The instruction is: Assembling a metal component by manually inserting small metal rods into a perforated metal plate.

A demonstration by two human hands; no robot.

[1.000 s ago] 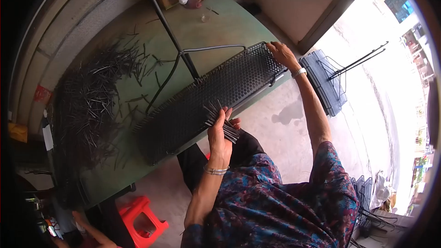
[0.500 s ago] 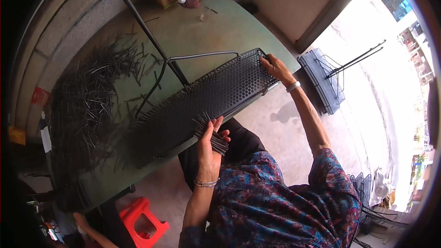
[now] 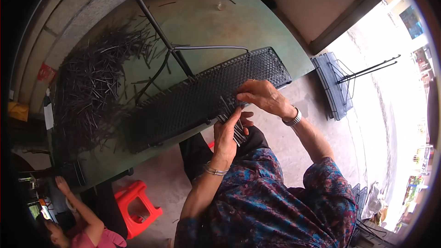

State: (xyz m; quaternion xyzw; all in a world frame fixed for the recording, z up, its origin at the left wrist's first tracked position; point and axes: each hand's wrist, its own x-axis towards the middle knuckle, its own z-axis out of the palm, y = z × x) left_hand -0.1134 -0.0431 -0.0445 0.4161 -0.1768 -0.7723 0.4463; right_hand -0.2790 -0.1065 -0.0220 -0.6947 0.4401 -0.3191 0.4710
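A bundle of thin dark strips (image 3: 239,134) is gripped in my left hand (image 3: 225,140), its ends fanning up past the thumb. My right hand (image 3: 266,98) is beside the upper ends of the bundle, at the near edge of a black perforated metal rack (image 3: 206,84). Its thumb and forefinger are pinched together; whether a strip is between them I cannot make out. The rack is long and shallow, tilted across the green table, with a black rod frame (image 3: 151,20) joined to its far side.
A large heap of dark strips (image 3: 94,80) covers the left of the green table (image 3: 202,23). A small clear cup (image 3: 221,6) stands farther back. A red stool (image 3: 138,209) and another person's arm (image 3: 85,209) are at lower left. More racks (image 3: 334,85) stand right.
My right hand has left the rack's right end and come in next to the bundle. My left hand, still holding the strips, appears slightly farther right. The other person's arm has risen.
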